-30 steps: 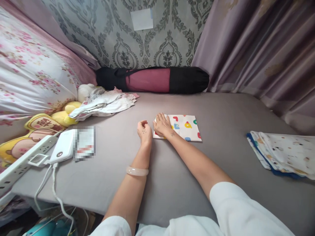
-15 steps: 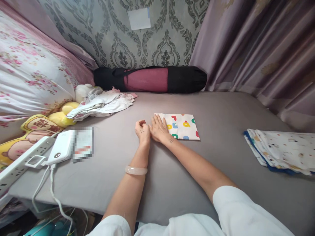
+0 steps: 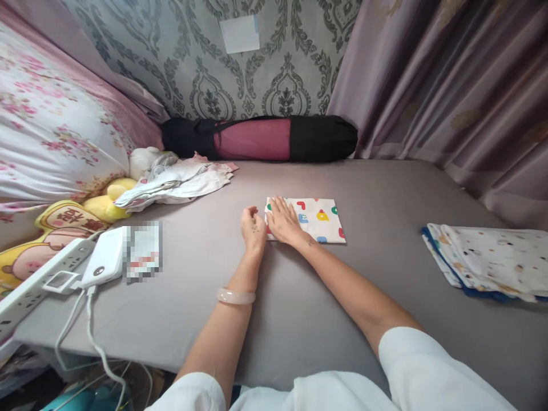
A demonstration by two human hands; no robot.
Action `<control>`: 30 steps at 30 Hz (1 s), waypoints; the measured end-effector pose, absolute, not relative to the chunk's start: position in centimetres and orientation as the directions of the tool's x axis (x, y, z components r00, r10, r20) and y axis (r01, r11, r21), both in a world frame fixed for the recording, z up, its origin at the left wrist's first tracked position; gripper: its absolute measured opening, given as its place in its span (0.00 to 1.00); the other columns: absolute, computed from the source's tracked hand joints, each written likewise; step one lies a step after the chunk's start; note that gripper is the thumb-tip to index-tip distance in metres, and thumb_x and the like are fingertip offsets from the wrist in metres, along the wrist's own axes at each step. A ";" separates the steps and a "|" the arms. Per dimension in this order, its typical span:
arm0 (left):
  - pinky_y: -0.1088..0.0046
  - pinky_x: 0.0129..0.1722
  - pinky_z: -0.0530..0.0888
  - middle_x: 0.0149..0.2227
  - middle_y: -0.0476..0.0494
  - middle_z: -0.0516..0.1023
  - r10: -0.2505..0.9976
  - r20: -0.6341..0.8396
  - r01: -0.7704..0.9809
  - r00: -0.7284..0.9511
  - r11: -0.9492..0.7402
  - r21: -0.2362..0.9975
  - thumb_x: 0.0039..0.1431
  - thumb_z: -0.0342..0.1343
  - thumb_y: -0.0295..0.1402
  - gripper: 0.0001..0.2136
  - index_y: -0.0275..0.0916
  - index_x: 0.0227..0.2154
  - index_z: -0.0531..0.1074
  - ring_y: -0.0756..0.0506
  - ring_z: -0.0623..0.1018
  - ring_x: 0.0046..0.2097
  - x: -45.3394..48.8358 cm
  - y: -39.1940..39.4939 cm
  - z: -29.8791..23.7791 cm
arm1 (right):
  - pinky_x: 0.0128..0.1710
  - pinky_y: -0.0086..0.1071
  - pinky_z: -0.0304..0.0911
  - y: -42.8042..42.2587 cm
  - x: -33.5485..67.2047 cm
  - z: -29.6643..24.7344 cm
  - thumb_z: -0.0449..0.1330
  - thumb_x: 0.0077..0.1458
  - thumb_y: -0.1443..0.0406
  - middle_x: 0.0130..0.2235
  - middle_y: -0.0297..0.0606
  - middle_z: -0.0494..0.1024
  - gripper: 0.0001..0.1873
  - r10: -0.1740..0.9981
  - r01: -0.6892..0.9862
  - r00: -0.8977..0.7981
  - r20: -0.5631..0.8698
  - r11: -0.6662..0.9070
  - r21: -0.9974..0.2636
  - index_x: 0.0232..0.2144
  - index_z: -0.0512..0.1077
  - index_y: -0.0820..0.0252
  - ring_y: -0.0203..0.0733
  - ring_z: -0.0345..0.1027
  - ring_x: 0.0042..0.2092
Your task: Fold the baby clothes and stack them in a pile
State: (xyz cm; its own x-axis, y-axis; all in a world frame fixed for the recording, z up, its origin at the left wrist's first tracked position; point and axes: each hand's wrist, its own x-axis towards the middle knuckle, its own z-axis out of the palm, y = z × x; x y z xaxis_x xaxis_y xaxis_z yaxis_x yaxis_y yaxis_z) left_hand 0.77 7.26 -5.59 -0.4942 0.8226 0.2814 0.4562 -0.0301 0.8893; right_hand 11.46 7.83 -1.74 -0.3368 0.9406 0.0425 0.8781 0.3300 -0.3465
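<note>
Since both arms come in from the bottom edge, start there: white sleeves, then a pale bangle [image 3: 236, 296] on the left wrist, all over the grey bed [image 3: 299, 331].

A bit further out, the left hand [image 3: 253, 228] sits on its side on the sheet with the fingers curled in on themselves. Nothing visible is inside them. It's just beside the left edge of the cloth [image 3: 319, 220], and I honestly can't tell if it's touching that edge.

The right hand [image 3: 283, 222] is the one actually on the cloth: palm down, fingers [image 3: 280, 206] straight and slightly apart, pressing the left end flat.

The cloth is a folded rectangle with coloured shapes, lying flat mid-bed. Its long axis runs left to right, so most of it stretches away to the right of both hands, and the right hand is clearly the closer one.

Off to the right, well apart, there's a stack [image 3: 488, 260] of folded cloths. At far left is a loose pile of clothes [image 3: 175, 180], and at the wall a black and red roll [image 3: 261, 138].
</note>
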 end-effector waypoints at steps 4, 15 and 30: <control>0.58 0.59 0.67 0.53 0.33 0.74 0.895 0.437 0.716 -0.094 -0.244 0.654 0.61 0.44 0.27 0.15 0.37 0.49 0.68 0.41 0.72 0.58 2.5 6.1 -5.5 | 0.68 0.48 0.30 8.8 14.4 -2.0 0.38 0.67 0.60 0.71 0.48 0.44 0.32 0.972 0.936 -0.226 0.072 0.237 -0.260 0.68 0.50 0.71 0.48 0.33 0.71; 0.46 0.64 0.56 0.63 0.30 0.64 0.946 0.298 0.902 0.132 -0.239 0.359 0.67 0.42 0.35 0.19 0.36 0.57 0.65 0.36 0.62 0.66 3.9 4.8 -5.5 | 0.68 0.50 0.32 9.3 16.5 -3.9 0.37 0.67 0.58 0.70 0.47 0.47 0.32 0.983 0.956 -0.182 0.024 0.182 -0.230 0.67 0.51 0.71 0.48 0.36 0.71; 0.54 0.67 0.52 0.66 0.34 0.60 0.947 0.238 0.954 0.216 -0.256 0.156 0.69 0.37 0.43 0.26 0.35 0.62 0.62 0.40 0.58 0.68 5.1 3.7 -4.4 | 0.68 0.48 0.31 9.4 20.5 -3.4 0.37 0.67 0.58 0.70 0.50 0.47 0.33 0.998 0.969 -0.063 0.029 0.068 -0.236 0.67 0.51 0.75 0.50 0.35 0.71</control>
